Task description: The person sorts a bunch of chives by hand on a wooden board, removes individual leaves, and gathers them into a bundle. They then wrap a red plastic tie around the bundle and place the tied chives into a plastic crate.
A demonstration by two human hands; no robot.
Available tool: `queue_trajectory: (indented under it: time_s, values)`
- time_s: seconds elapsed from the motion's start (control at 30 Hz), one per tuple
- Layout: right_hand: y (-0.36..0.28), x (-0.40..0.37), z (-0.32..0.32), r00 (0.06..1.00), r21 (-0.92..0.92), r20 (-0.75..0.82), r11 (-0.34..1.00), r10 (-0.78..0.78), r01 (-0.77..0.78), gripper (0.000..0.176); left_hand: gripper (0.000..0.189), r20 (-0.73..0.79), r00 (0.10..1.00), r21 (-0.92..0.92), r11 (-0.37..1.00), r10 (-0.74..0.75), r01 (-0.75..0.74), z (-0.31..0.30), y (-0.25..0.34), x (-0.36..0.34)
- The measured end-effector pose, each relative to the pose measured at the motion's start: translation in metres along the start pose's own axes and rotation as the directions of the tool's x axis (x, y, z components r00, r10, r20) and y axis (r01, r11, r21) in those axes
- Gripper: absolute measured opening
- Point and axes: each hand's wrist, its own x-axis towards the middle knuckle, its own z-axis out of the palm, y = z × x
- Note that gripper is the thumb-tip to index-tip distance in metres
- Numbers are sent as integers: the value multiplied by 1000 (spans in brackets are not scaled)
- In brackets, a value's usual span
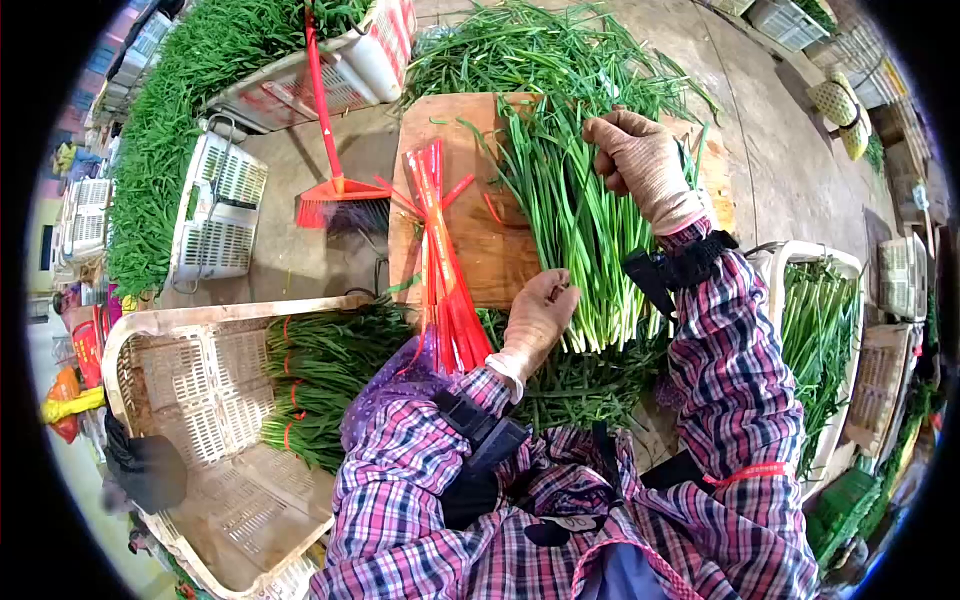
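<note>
A thick bundle of garlic chives (595,240) lies on a wooden board (470,270), pale stem ends toward me. My left hand (538,318) is closed at the bundle's lower left side, thumb and fingers curled together. Over the upper right of the leaves is my right hand (642,168), also closed with its fingers bent in. What either hand pinches, if anything, cannot be made out. Red plastic strips (445,265) lie in a sheaf on the board's left side, close to my left hand.
Loose chives (540,50) are heaped beyond the board. On the left, a plastic crate (210,350) holds chive bundles tied in red. Another crate (815,255) with chives stands at right. A red broom (340,190) rests on the floor near more chive-filled crates. A straw hat (838,108) is at far right.
</note>
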Motion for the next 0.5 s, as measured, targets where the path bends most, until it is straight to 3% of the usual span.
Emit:
queue_trajectory:
  time_s: [0.17,0.23,0.5]
  values:
    - [-9,-12,0,999,79,-1,996,-36,36,17,29,173,969,176,974,-176,145,0,6,3]
    - [-11,-13,-2,996,150,10,985,-84,81,17,28,179,974,186,977,-140,106,3,-2,4]
    - [-7,-16,-7,995,161,-5,982,-101,100,19,27,228,956,-31,980,-183,195,5,3,1]
